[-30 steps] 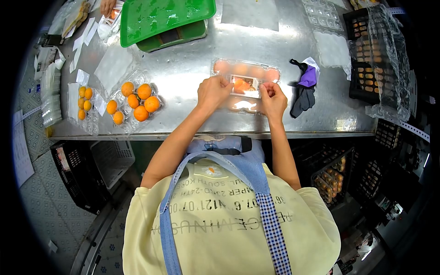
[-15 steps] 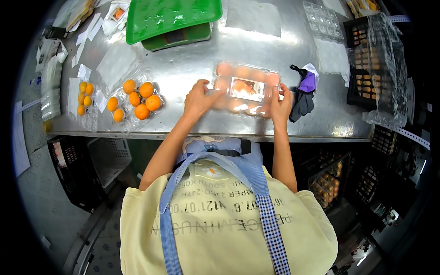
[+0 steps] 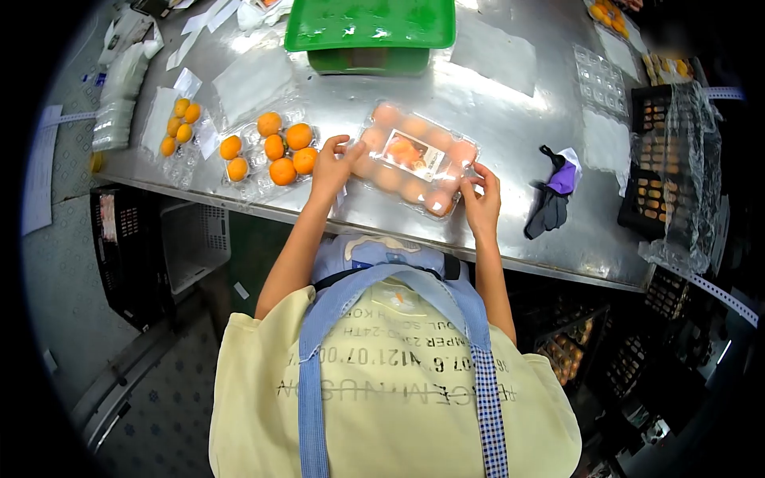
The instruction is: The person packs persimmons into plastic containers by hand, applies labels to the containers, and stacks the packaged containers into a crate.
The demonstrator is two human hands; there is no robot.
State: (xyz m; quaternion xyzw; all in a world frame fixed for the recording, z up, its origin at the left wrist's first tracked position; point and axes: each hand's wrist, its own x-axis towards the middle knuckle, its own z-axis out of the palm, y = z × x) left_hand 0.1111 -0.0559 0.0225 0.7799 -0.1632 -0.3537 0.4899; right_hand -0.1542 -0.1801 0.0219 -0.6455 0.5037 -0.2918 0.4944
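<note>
A clear plastic pack (image 3: 416, 159) of several reddish round fruits lies tilted on the metal table, with a picture label on its lid. My left hand (image 3: 333, 166) is at the pack's left edge, thumb touching it and fingers bent. At the lower right corner, my right hand (image 3: 481, 201) grips the pack between thumb and fingers. Left of my left hand, an open clear tray (image 3: 256, 174) holds several orange fruits.
A green tray (image 3: 370, 24) rests on a green container at the back. Dark and purple gloves (image 3: 555, 195) lie to the right. Black crates (image 3: 655, 167) under plastic film stand far right. Smaller orange fruits (image 3: 180, 127) sit at left.
Both hands have moved from the label to the pack's sides. The pack has turned clockwise. My view has also shifted, so the table appears rotated.
</note>
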